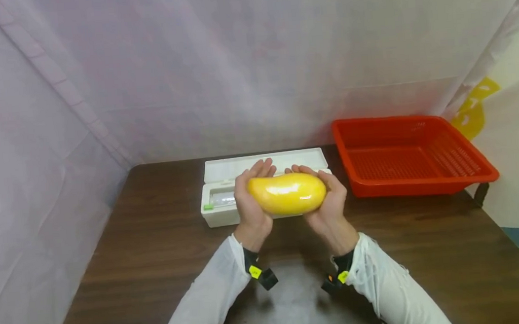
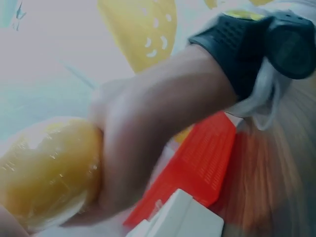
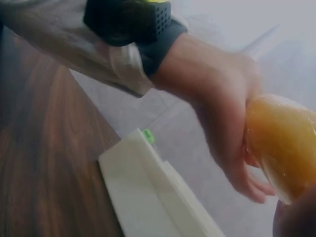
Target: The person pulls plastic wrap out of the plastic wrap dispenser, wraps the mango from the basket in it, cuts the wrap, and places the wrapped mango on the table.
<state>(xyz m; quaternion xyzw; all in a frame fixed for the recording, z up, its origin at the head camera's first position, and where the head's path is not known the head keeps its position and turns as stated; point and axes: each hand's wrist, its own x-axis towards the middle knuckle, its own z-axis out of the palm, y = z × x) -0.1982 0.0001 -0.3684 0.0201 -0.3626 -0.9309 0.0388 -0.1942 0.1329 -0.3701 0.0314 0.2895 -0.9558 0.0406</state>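
Note:
A glossy yellow mango (image 1: pixel 287 194), wrapped in clear plastic film, is held up between both hands above the table. My left hand (image 1: pixel 250 201) cups its left end, and my right hand (image 1: pixel 332 197) cups the right end, with fingertips showing beyond its far side. Creases of film shine on the mango (image 2: pixel 54 173) in the left wrist view, where the right hand wraps its end. From the right wrist the left hand (image 3: pixel 227 118) appears against the mango's other end, fingers reaching beneath it. Behind the hands stands a white cling film dispenser (image 1: pixel 222 218) with its lid (image 1: pixel 241 166) raised.
Inside the dispenser lies a roll of clear film (image 1: pixel 222 199), with a green slider (image 1: pixel 208 206) at the left. A red plastic basket (image 1: pixel 403 187) sits at the table's back right corner. White sheeting (image 1: pixel 243 66) hangs behind the dark wooden table (image 1: pixel 155 231).

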